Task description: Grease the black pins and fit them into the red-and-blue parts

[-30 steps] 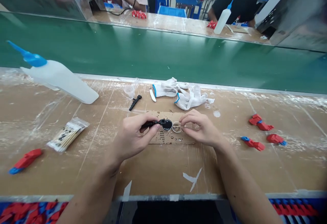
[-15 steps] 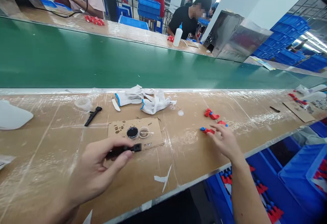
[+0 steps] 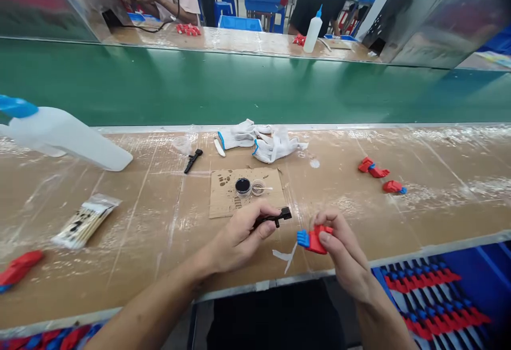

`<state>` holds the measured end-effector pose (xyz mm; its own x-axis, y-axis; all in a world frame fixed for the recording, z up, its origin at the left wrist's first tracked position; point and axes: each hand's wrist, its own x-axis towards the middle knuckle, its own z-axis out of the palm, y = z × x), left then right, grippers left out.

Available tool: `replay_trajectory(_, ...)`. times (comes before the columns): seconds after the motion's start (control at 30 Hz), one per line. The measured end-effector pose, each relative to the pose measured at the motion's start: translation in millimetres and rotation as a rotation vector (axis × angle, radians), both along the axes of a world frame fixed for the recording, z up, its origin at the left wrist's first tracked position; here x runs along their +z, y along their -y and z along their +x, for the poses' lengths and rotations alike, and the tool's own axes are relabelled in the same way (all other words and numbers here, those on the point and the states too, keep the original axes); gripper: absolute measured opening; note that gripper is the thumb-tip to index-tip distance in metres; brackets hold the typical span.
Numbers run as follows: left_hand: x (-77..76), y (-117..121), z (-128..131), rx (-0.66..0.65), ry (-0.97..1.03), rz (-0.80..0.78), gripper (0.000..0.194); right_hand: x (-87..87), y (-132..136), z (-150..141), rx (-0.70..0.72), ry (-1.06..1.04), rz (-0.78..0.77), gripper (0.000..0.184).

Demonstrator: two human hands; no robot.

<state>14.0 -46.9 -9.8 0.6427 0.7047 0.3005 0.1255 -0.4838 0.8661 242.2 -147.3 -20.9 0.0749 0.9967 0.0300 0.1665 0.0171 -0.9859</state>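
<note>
Left hand (image 3: 235, 238): fingers pinched a black plastic tool (image 3: 276, 216).
Right hand (image 3: 345, 251): fingers gripped a red-and-blue plastic part (image 3: 312, 240).
Black-filled jar (image 3: 242, 186): stood on a cardboard sheet (image 3: 223, 206), far of both hands.

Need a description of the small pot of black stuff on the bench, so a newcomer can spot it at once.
On the tan workbench, below the green belt, find the brown cardboard sheet. On it sits a small round open pot full of black contents. The clear pot beside it has a thin stick in it, not black fill.
</note>
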Motion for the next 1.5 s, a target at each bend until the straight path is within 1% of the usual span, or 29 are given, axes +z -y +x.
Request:
replay_trajectory(0.07,-1.4,1.9,0.6,-0.024,0.0,-0.009,0.014,2.7,-5.6,-12.1,0.024,-0.018,-0.026,0.011)
replay_trajectory(0.13,-1.2,2.9,1.0,-0.047,-0.005,-0.018,0.015,5.5,-12.0,-16.9,0.054,-0.031,-0.063,0.009)
replay_trajectory(0.27,2.7,3.9,1.8,-0.094,-0.019,-0.036,0.013,11.3,-19.5,-18.0,0.093,-0.024,-0.128,0.006)
replay_trajectory(0.37,5.1,4.4,1.6,-0.129,-0.021,-0.06,0.011,13.2,-21.4,-19.5,0.1,-0.034,-0.145,0.007)
replay_trajectory(0.43,4.7,4.1,0.8,-0.146,-0.018,-0.068,0.013,14.1,-21.9,-21.8,0.099,-0.068,-0.147,0.007)
replay_trajectory(0.5,2.8,3.5,-0.2,-0.178,0.009,-0.041,0.013,15.7,-22.1,-24.8,0.097,-0.082,-0.158,0.006)
replay_trajectory(0.53,1.5,3.3,-0.5,-0.191,0.033,-0.01,0.018,16.8,-22.1,-26.4,0.095,-0.074,-0.167,0.006)
replay_trajectory(0.6,-1.1,3.1,-0.3,-0.19,0.053,0.066,0.037,18.9,-22.0,-29.3,0.085,-0.03,-0.167,0.005)
replay_trajectory(0.63,-2.2,3.2,0.2,-0.175,0.038,0.096,0.042,19.6,-21.9,-30.5,0.072,-0.002,-0.158,0.004)
replay_trajectory(0.67,-2.9,3.5,0.9,-0.153,0.011,0.118,0.042,20.0,-21.7,-31.5,0.054,0.027,-0.143,0.003)
replay_trajectory(0.73,-3.6,4.3,2.3,-0.12,-0.04,0.143,0.034,20.0,-21.5,-33.2,0.015,0.081,-0.111,0.001)
replay_trajectory(0.8,-3.4,5.0,3.4,-0.122,-0.035,0.166,0.032,19.1,-21.3,-35.5,-0.012,0.126,-0.083,0.003)
replay_trajectory(0.9,-2.4,5.6,4.4,-0.138,-0.004,0.211,0.032,16.8,-21.5,-43.0,-0.067,0.157,0.023,0.014)
replay_trajectory(1.0,-1.6,5.9,5.3,-0.149,0.027,0.237,0.029,12.7,-22.4,-55.8,-0.186,0.128,0.183,0.031)
replay_trajectory(1.07,-1.8,6.3,6.2,-0.159,0.061,0.226,0.026,9.4,-23.4,-64.6,-0.257,0.088,0.258,0.036)
replay_trajectory(1.17,-3.1,7.0,7.2,-0.167,0.081,0.22,0.024,5.6,-25.7,-74.4,-0.352,0.025,0.323,0.033)
replay_trajectory(1.3,-3.1,7.9,7.5,-0.141,0.053,0.269,0.033,5.8,-29.4,-80.8,-0.455,-0.033,0.359,0.028)
replay_trajectory(1.43,0.1,8.2,7.3,-0.135,0.027,0.284,0.036,9.2,-31.4,-82.9,-0.503,0.015,0.372,0.025)
replay_trajectory(1.5,1.0,8.5,7.1,-0.139,0.022,0.282,0.034,10.3,-31.6,-83.2,-0.509,0.058,0.384,0.026)
